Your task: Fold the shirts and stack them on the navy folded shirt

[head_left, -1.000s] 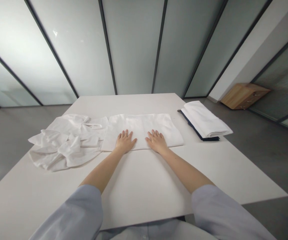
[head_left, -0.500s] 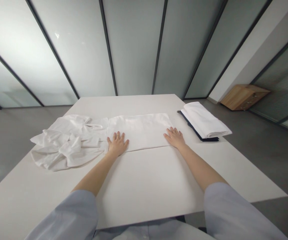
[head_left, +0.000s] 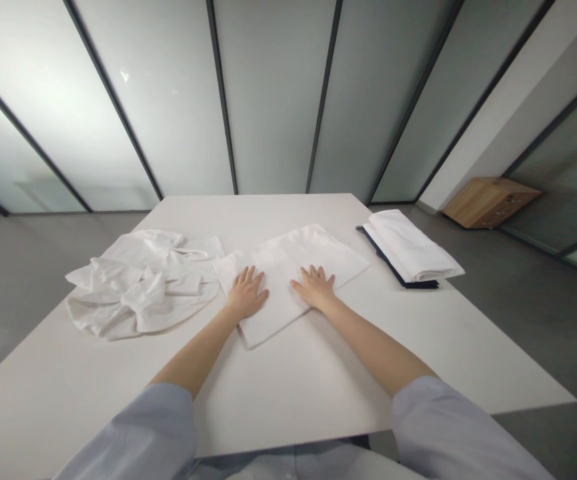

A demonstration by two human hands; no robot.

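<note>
A flat, folded white cloth (head_left: 288, 257) lies turned at an angle in the middle of the table, one corner pointing toward me. My left hand (head_left: 248, 292) rests flat on its left part, fingers spread. On its near middle lies my right hand (head_left: 314, 288), palm down with the fingers apart. Left of the cloth, a crumpled white garment (head_left: 143, 287) lies in loose folds, close to the cloth's left corner. Neither hand grips anything.
On the right of the white table (head_left: 288, 393), a folded white cloth (head_left: 411, 243) sits on top of a dark navy folded piece (head_left: 393, 265). Beyond the table stand frosted glass panels (head_left: 273, 100). A wooden cabinet (head_left: 488, 200) is on the floor at the right.
The folded cloth has turned from lying square to lying at an angle. My right hand has moved left, nearer my left hand, which has shifted slightly right.
</note>
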